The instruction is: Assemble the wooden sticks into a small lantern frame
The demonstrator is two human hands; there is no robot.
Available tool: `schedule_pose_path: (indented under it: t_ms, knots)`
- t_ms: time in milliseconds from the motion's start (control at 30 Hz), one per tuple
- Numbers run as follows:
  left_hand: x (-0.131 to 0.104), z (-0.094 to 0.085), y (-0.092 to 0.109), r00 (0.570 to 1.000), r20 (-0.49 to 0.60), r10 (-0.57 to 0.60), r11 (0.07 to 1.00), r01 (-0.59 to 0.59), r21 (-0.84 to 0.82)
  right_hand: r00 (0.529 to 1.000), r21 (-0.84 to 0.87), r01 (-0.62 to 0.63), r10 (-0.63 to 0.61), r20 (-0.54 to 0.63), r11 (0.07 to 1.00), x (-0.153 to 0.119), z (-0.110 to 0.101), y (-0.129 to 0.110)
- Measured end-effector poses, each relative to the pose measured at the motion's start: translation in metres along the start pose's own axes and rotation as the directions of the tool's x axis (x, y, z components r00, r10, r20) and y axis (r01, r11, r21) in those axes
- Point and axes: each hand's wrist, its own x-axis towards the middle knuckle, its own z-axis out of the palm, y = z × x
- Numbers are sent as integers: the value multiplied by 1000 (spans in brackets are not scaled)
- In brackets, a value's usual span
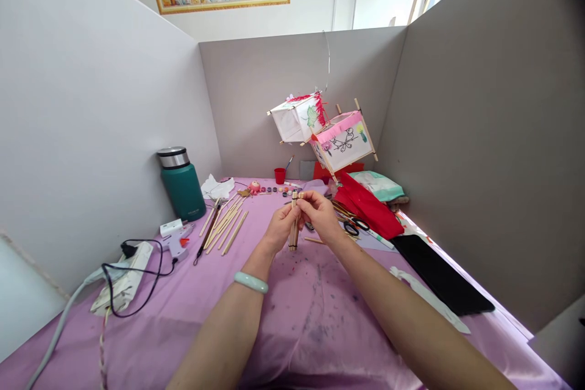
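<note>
A small upright bundle of pale wooden sticks [294, 237], with dark bands near its top and bottom, is held over the middle of the purple cloth. Around its left side my left hand [280, 228] is closed. My right hand [319, 213] pinches the upper right part of the bundle with thumb and fingers. Several loose wooden sticks [234, 234] lie on the cloth to the left, beside a dark brush [208, 234]. Two paper lanterns with wooden frames, one white [297, 120] and one pink-edged [345, 145], hang beyond my hands.
On the left are a green bottle [183, 189], a glue gun [174, 245] and a power strip [123, 280] with cables. Scissors [355, 226], red cloth [368, 206] and a black tablet-like slab [442, 274] lie right. A red cup [280, 176] stands behind. Grey panels [301, 73] enclose the table.
</note>
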Motion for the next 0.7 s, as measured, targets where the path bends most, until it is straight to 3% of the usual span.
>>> schedule_pose_path:
  t_ms: [167,433,700]
  knots:
    - [2,0,-1,1000,-16,-21,999,21,-42,999,-95,42,-44,-18,995,1,-2,6]
    - [1,-2,-3,1000,5,-18,1000,18,-21,998,42,54,-54,-13,998,0,2,3]
    - [2,-2,7,993,111,-38,999,41,-18,999,-29,18,-18,29,999,4,-9,-11]
